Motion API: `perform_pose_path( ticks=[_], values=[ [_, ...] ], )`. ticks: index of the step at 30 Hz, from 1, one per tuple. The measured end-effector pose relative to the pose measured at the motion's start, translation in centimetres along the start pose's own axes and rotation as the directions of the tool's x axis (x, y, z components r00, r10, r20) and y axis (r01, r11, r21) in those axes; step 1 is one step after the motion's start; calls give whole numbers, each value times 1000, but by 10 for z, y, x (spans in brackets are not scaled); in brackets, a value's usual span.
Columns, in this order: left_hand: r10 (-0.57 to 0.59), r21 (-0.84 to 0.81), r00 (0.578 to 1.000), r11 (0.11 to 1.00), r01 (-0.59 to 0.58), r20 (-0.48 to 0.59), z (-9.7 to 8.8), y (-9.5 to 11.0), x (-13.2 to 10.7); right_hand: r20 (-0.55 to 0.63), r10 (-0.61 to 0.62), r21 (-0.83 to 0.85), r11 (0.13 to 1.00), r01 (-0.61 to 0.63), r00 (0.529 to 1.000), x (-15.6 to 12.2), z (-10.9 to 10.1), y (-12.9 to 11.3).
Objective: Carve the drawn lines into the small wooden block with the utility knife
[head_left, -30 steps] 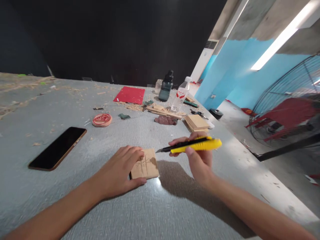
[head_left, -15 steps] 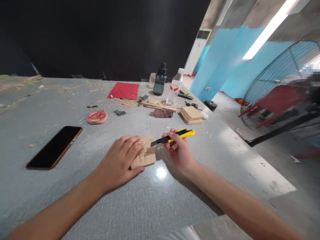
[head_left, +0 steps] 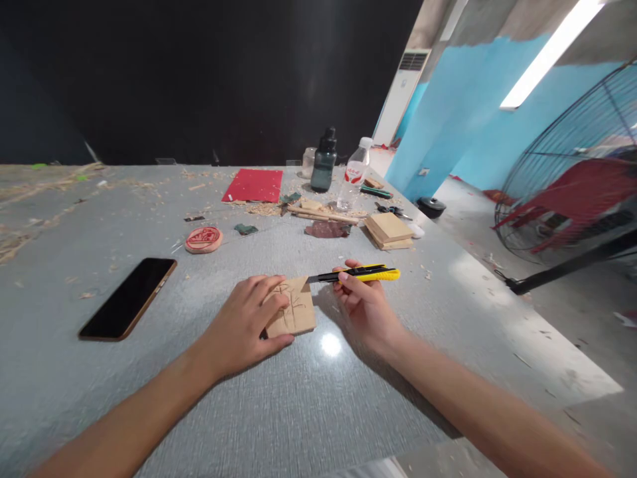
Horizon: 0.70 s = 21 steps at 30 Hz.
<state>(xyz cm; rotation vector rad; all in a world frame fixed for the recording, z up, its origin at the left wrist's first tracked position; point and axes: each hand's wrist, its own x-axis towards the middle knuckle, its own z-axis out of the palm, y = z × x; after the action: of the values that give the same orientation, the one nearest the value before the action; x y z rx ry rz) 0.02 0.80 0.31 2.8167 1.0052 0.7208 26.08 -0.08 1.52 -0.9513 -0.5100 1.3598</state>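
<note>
A small tan wooden tile [head_left: 294, 311] with lines scratched into it lies flat on the grey table [head_left: 308, 398] in front of me. My left hand [head_left: 246, 325] presses down on its left half, fingers spread over the top and thumb along its near edge. My right hand [head_left: 365, 302] is closed round a yellow and black utility knife [head_left: 361, 273]. The knife lies almost level, blade pointing left, with its tip at the tile's far right corner.
A black phone [head_left: 128, 298] lies at the left. Farther back are a round red-printed disc [head_left: 204, 239], a red sheet [head_left: 254, 185], a dark bottle [head_left: 323, 161], a clear water bottle [head_left: 353, 174], a stack of wooden tiles [head_left: 390, 230] and wood shavings. A big fan [head_left: 572, 179] stands at the right.
My right hand came down and left with the knife, from above the table to the tile's far right corner. My left hand stayed on the tile. My view shifted slightly.
</note>
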Motion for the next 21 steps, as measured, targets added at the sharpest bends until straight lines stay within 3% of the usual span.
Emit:
perform_pose_path(
  ticks=[13,21],
  values=[
    [16,-7,998,1000,-15,59,-1,-2,-1,48,-9,-97,995,14,999,-5,1,-8],
    [-19,-82,1000,996,21,23,3,-5,-1,78,47,-117,992,-37,996,-6,0,-7]
  ],
)
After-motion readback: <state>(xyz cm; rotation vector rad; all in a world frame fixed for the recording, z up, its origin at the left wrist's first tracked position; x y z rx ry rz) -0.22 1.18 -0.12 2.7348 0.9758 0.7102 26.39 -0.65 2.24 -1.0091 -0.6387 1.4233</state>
